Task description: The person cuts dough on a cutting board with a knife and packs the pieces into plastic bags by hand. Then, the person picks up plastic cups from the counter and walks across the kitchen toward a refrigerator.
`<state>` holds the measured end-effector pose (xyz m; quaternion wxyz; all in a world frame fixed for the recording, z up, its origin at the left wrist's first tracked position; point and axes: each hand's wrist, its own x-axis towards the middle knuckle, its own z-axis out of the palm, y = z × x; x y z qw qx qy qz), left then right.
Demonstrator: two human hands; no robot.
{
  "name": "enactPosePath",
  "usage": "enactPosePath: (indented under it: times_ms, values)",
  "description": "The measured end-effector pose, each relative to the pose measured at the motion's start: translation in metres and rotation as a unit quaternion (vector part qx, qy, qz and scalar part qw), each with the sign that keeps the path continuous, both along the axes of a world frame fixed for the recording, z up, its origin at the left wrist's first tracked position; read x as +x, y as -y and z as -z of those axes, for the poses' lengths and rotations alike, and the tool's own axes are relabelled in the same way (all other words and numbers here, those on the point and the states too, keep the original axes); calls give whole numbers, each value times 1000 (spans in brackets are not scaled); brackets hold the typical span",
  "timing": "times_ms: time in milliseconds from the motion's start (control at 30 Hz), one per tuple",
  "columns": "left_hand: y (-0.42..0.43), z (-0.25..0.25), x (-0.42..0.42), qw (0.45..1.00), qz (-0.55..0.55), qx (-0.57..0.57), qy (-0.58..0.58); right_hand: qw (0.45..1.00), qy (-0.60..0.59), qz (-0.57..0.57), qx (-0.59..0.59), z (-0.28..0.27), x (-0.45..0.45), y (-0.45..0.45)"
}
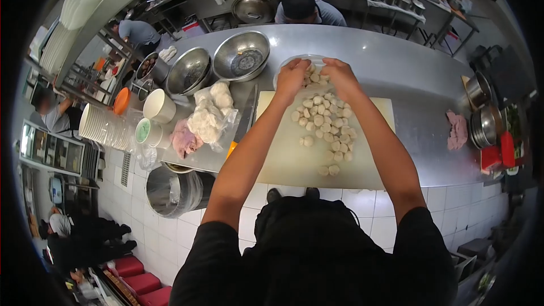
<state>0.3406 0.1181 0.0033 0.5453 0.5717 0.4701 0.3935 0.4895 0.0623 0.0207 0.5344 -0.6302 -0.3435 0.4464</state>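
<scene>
Pale round pieces [326, 116], like small balls or mushroom caps, lie scattered over a white cutting board [272, 161]. At the board's far edge, my left hand [291, 81] and my right hand [340, 78] curl in from either side around a small heap of these pieces [314, 76]. Both hands are over a shallow, clear-looking dish [299, 57], whose rim shows behind them. My fingertips are partly hidden among the pieces. A dark knife blade [245, 116] seems to lie left of the board, with an orange handle [232, 148] near my left forearm.
Left on the steel counter [419, 68] stand metal bowls [242, 55], bags of whitish food [207, 122], a pink cloth [184, 139] and tubs [160, 106]. A lined bin [173, 192] is below. Another pink cloth [457, 130] lies right. A co-worker [309, 10] bends beyond the counter.
</scene>
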Motion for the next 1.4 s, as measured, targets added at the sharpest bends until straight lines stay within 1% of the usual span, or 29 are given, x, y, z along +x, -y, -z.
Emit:
enactPosePath:
  times_ms: [67,100,167,233,300,333,367,433,467,567,667,700,800,833,933,1033,1100,1133,1167,1267,1333,1367,1400]
  values:
    - [12,5,-8,995,-27,96,-24,996,62,-14,61,9,19,30]
    - [26,-4,-17,987,-31,153,-37,991,91,-23,91,15,31,44]
    - [69,-28,-39,962,-37,263,-62,973,228,-24,33,44,56,60]
    - [87,0,-59,936,-88,308,-148,937,346,-39,-15,68,59,69]
    - [89,36,-62,932,-155,276,-179,887,454,-70,-42,78,56,66]
    - [87,57,-62,928,-190,256,-194,892,445,-82,-23,84,52,64]
    - [81,78,-62,928,-190,257,-193,894,437,-97,-2,89,47,57]
    - [67,112,-59,903,-211,301,-222,896,427,-121,20,89,35,52]
    - [64,115,-57,888,-225,323,-236,894,427,-130,24,86,27,52]
    - [73,121,-44,891,-192,294,-289,882,437,-170,44,87,18,50]
    - [95,118,-33,903,-101,304,-287,859,465,-209,45,84,13,62]
    - [100,115,-33,922,-52,288,-254,851,476,-218,45,81,11,66]
    - [117,113,-26,928,-45,306,-208,832,484,-240,127,85,15,78]
    - [120,111,-28,939,-26,296,-173,828,486,-249,129,76,16,85]
    - [155,76,-43,910,4,330,-250,833,495,-214,120,48,27,111]
    - [208,55,-54,855,192,359,-323,863,482,-137,61,61,58,117]
    - [224,67,-48,826,249,371,-342,886,451,-100,43,77,69,117]
    - [228,71,-43,810,277,378,-351,885,451,-100,50,80,69,114]
    - [227,75,-37,799,268,379,-383,885,451,-101,56,84,68,111]
    - [210,84,-23,785,184,389,-446,855,489,-146,95,99,54,112]
    - [191,85,-21,795,148,379,-451,843,502,-155,118,104,43,113]
    - [184,85,-20,799,130,376,-451,857,478,-153,119,102,40,114]
    - [182,84,-20,811,123,363,-442,858,476,-157,113,99,40,119]
